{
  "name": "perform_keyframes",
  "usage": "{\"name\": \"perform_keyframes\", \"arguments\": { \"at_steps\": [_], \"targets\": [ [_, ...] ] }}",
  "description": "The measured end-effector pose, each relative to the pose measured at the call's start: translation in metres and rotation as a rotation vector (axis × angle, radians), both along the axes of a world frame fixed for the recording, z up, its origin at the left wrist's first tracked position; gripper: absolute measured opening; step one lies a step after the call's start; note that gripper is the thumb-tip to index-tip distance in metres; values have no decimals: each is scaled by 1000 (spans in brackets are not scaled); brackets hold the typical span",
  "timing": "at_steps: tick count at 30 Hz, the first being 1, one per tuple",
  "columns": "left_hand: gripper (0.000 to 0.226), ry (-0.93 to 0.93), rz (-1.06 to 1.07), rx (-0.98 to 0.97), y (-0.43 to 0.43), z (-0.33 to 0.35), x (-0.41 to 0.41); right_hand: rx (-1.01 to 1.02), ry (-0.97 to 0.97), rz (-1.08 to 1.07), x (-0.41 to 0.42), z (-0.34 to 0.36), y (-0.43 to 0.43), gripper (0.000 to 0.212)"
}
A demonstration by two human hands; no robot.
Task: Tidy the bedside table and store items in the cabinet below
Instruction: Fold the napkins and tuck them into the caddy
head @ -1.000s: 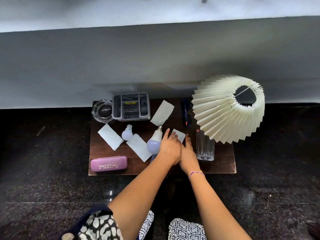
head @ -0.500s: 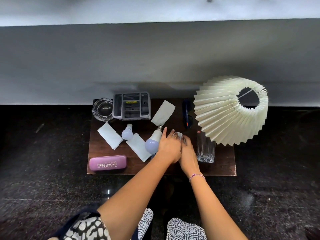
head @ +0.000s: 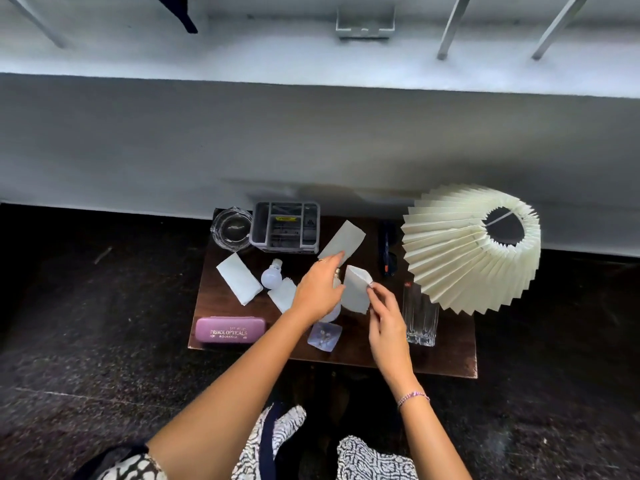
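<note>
— The right hand (head: 384,317) has lifted one paper (head: 355,292) off the table (head: 450,358). It pinches the corner.
— The next paper (head: 343,240) lies just past the left hand (head: 317,289). Its straight fingers touch the near end.

A grey wall (head: 311,143) rises beyond the left hand (head: 317,292), topped by a white ledge (head: 242,53) with slanted metal bars (head: 452,27). Dark speckled floor (head: 86,323) spreads out to the left of that hand.
</note>
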State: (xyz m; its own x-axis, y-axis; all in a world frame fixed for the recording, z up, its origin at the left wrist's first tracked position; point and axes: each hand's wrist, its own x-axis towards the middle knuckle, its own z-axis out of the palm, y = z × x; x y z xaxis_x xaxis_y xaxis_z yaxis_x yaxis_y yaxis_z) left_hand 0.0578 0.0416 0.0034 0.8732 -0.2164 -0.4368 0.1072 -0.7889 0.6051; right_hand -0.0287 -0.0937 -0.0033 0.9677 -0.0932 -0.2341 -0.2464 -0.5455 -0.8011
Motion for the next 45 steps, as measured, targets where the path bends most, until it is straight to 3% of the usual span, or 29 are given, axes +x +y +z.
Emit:
{"name": "perform_keyframes", "arguments": {
  "at_steps": [5, 11, 15, 18, 22, 27, 31, 45],
  "targets": [
    [56, 90, 123, -128, 11, 3, 7, 119, -86, 1, 9, 18, 2, 47],
    [25, 19, 132, -80, 31, 5, 15, 156, -138, 41, 33, 27, 12, 46],
    [21, -81, 174, -50, 48, 12, 22, 209, -188, 53, 51, 35, 20, 43],
    [21, -120, 212, -34, 63, 19, 29, 259, -184, -59, 69, 36, 27, 44],
    [21, -169, 251, -45, 78, 28, 42, 131, -65, -37, 100, 33, 45, 55],
    [18, -237, 251, -14, 95, 33, 62, 20, -98, 57, 139, 33, 78, 22],
    [20, -291, 265, 94, 105, 36, 80, 13, -142, -14, 165, 34, 96, 14],
    [18, -177, 314, 79, 114, 9, 124, -145, -41, -30, 207, 3, 113, 18]
  ]
}}
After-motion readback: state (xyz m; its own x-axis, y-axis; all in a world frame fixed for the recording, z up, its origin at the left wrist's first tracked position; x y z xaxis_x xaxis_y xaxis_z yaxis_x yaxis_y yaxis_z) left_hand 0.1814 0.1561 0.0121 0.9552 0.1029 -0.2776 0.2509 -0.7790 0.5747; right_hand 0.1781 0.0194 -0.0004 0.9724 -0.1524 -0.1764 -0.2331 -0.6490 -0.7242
